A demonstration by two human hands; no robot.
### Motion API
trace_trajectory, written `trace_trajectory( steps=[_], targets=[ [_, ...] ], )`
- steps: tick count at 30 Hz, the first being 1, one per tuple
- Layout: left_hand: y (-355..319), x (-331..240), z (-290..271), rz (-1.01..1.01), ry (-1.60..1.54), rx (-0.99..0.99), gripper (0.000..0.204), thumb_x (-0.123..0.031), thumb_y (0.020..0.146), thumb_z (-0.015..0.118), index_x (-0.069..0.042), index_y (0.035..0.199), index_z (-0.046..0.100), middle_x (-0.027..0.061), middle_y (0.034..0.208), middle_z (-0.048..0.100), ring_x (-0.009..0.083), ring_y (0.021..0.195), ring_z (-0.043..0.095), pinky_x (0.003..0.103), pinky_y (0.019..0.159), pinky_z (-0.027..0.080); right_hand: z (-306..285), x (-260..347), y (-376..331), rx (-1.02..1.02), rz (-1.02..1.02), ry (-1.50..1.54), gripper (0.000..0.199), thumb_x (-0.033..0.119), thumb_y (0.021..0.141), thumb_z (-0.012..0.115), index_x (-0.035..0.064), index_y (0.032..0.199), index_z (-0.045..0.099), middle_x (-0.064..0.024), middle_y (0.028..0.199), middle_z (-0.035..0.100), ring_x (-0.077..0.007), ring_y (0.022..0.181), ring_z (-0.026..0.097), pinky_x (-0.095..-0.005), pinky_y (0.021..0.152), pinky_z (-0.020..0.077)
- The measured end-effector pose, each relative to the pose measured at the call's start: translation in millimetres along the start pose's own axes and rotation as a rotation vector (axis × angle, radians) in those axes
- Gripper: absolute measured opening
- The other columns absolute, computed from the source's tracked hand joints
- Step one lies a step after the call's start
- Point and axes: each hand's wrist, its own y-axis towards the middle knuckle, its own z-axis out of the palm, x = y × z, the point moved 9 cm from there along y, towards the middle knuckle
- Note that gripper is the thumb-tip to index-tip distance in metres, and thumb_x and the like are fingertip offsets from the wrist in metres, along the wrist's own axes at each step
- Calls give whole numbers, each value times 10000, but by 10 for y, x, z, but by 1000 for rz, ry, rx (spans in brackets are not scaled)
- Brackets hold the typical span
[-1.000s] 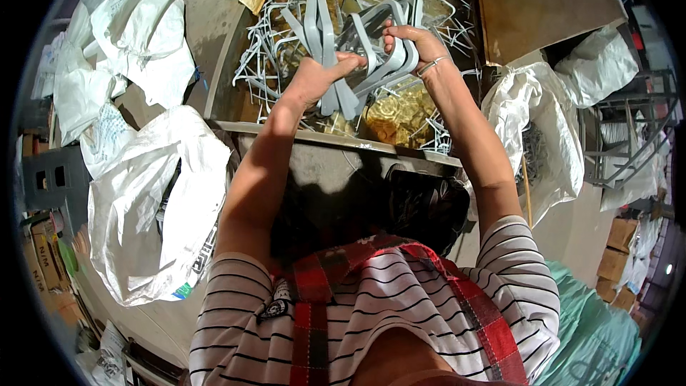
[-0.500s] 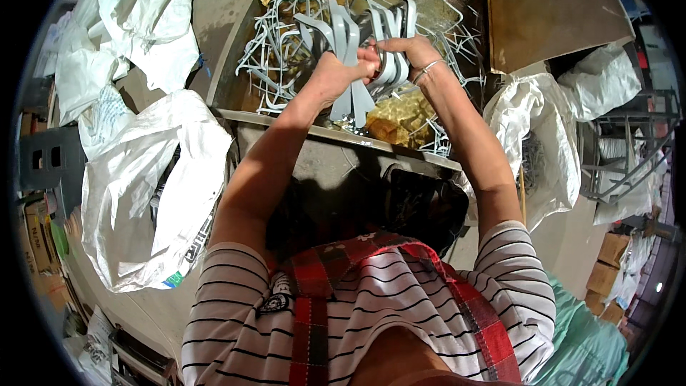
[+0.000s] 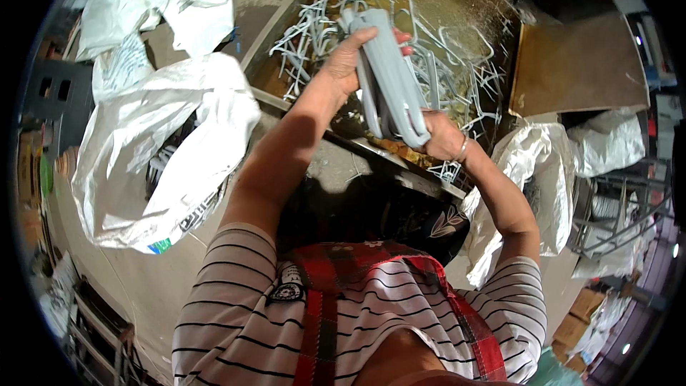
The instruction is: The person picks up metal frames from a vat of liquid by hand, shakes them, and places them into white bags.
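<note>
**Stacked hangers at risk of fanning apart**

Both hands are gripping one bundle of grey plastic hangers (image 3: 389, 78) above the table (image 3: 300, 111): the left hand (image 3: 346, 64) is closing round its far end, the right hand (image 3: 439, 136) its near hooks. Uneven squeezing could be letting pieces slide out into the loose hanger pile (image 3: 457, 57) below.

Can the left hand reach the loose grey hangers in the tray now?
Probably not freely: the left hand and right hand both grip a bundle of grey hangers, held above the loose hangers.
</note>
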Motion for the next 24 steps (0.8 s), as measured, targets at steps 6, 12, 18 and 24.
trace_trajectory(
  steps=[6,12,18,24],
  targets=[
    [-282,-39,708,-2,-37,247,457,-236,708,633,61,1040,530,206,949,609,276,841,625,418,813,495,-23,300,-131,73,22,-366,352,210,730,551,51,1044,553,-128,1003,598,-290,924,570,-376,816,460],
    [-966,-708,1373,316,145,164,264,-23,700,634,80,929,550,192,806,616,304,715,641,413,683,539,-258,852,-106,68,171,176,869,254,546,832,-2,1251,395,-131,1241,459,-232,1178,410,-361,1002,285],
    [-1543,-898,2126,234,-42,395,205,-16,683,639,71,858,577,195,793,615,291,668,639,387,631,544,-630,658,309,-654,310,1291,602,398,881,482,59,1337,283,-80,1292,388,-183,1176,393,-308,972,338],
    [-2305,-1600,2036,338,223,233,302,-156,797,535,127,903,552,212,778,606,287,706,639,374,717,533,-137,1780,1439,-527,38,633,694,415,803,581,10,1302,317,-132,1239,436,-226,1134,434,-311,949,361]
  ],
)
